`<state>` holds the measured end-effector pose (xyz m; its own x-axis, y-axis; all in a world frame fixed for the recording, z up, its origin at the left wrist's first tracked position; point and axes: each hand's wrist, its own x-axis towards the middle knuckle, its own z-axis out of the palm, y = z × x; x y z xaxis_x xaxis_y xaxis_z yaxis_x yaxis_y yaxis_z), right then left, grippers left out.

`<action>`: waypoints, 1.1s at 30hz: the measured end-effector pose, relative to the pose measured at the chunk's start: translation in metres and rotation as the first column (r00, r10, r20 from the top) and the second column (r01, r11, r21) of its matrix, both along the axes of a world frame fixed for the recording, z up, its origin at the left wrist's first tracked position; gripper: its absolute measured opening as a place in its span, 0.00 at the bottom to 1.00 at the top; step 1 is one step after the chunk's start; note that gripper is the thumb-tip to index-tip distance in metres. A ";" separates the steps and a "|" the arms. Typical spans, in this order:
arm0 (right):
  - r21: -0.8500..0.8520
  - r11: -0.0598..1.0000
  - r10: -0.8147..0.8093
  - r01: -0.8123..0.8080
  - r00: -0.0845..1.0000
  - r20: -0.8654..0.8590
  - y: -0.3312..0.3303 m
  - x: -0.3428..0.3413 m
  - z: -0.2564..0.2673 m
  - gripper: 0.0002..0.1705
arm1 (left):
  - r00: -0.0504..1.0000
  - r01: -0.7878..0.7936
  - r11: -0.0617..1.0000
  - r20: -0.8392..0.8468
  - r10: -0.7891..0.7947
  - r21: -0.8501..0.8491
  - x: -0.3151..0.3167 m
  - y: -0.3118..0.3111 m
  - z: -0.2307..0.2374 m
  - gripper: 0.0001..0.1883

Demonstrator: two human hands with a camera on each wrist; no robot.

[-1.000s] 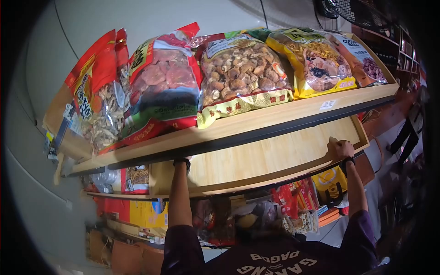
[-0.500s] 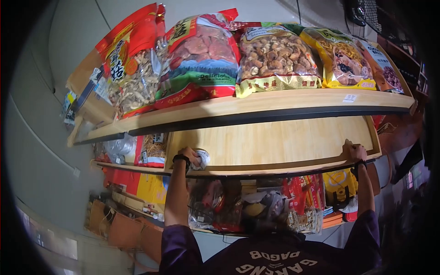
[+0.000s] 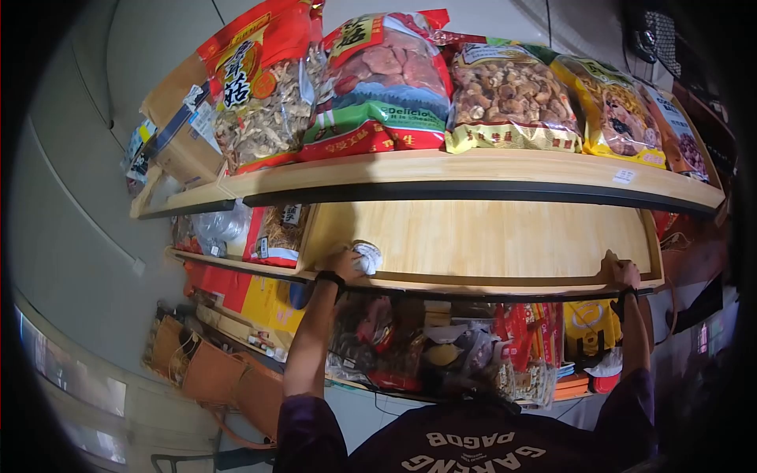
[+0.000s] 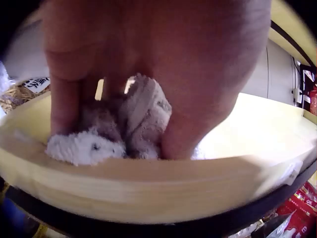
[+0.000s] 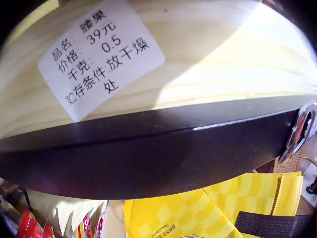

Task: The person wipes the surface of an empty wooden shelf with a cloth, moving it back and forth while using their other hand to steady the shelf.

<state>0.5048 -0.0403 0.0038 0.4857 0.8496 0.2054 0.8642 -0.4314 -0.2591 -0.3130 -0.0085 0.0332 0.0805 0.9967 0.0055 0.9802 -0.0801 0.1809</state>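
A crumpled white cloth (image 3: 367,257) with dark marks lies in the front left part of a shallow wooden tray (image 3: 489,236). My left hand (image 3: 341,266) holds it from above, fingers bent around it. In the left wrist view the cloth (image 4: 81,148) bunches between thumb and fingers, just behind the tray's front rim (image 4: 129,191). My right hand (image 3: 625,273) grips the front rim near the tray's right end. The right wrist view shows mostly the rim's outer face with a white price label (image 5: 101,57); that hand is almost wholly out of it.
An upper wooden shelf (image 3: 426,167) overhangs the tray, loaded with bags of dried mushrooms (image 3: 512,94) and other dried foods. Left of the tray stands a red-edged bag (image 3: 277,232). Packets and a yellow bag (image 3: 591,327) fill the level below. A cardboard box (image 3: 189,146) sits upper left.
My left hand has come out from under the upper shelf to the tray's front left, bringing the cloth into sight. My right hand stays on the rim. The head view has shifted.
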 end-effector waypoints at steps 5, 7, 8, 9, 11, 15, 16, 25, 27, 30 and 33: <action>0.012 1.000 0.013 -0.013 1.000 -0.012 0.002 0.002 -0.005 0.20 | 0.999 -0.028 0.954 -0.013 0.033 0.300 0.014 -0.012 -0.026 0.24; 0.031 1.000 0.008 -0.008 1.000 -0.010 0.002 0.003 -0.006 0.20 | 0.997 -0.076 0.979 0.024 0.073 0.191 0.015 -0.008 -0.024 0.24; 0.029 1.000 -0.001 0.002 1.000 -0.021 0.003 0.004 -0.005 0.20 | 0.996 -0.087 0.982 0.041 0.081 0.169 0.015 -0.003 -0.022 0.24; 0.029 1.000 -0.007 0.008 1.000 -0.029 0.003 0.004 -0.003 0.20 | 0.994 -0.101 0.984 0.060 0.093 0.148 0.012 0.004 -0.025 0.24; 0.050 0.999 -0.002 0.003 1.000 -0.021 0.003 0.001 -0.005 0.20 | 0.992 -0.120 0.977 0.065 0.110 0.179 0.007 0.018 -0.030 0.25; 0.108 0.994 -0.022 0.021 1.000 0.011 0.003 0.004 -0.011 0.19 | 0.975 -0.206 0.965 0.113 0.190 0.163 0.016 0.050 -0.014 0.24; 0.099 0.995 -0.023 0.021 1.000 0.014 0.001 -0.002 -0.005 0.19 | 0.969 -0.237 0.957 0.114 0.221 0.164 0.015 0.058 -0.011 0.24; 0.104 0.993 -0.061 0.061 0.998 -0.004 0.000 -0.004 -0.005 0.17 | 0.991 -0.126 0.936 0.079 0.106 0.330 -0.025 0.145 -0.039 0.35; 0.100 0.992 -0.073 0.075 0.997 -0.021 -0.002 -0.012 0.003 0.17 | 0.994 -0.110 0.933 0.047 0.100 0.342 -0.035 0.158 -0.042 0.35; 0.123 0.987 -0.096 0.101 0.994 -0.049 -0.003 -0.020 0.012 0.17 | 0.990 -0.142 0.939 0.030 0.140 0.313 -0.031 0.156 -0.014 0.35; 0.154 0.982 -0.107 0.112 0.993 -0.042 -0.007 -0.026 0.017 0.17 | 0.987 -0.160 0.943 0.025 0.160 0.292 -0.032 0.155 -0.001 0.35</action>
<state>0.4792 -0.0468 0.0212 0.5826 0.7500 0.3133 0.8039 -0.4748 -0.3582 -0.3455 0.1469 0.0322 -0.0801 0.9511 0.2982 0.9843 0.0282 0.1745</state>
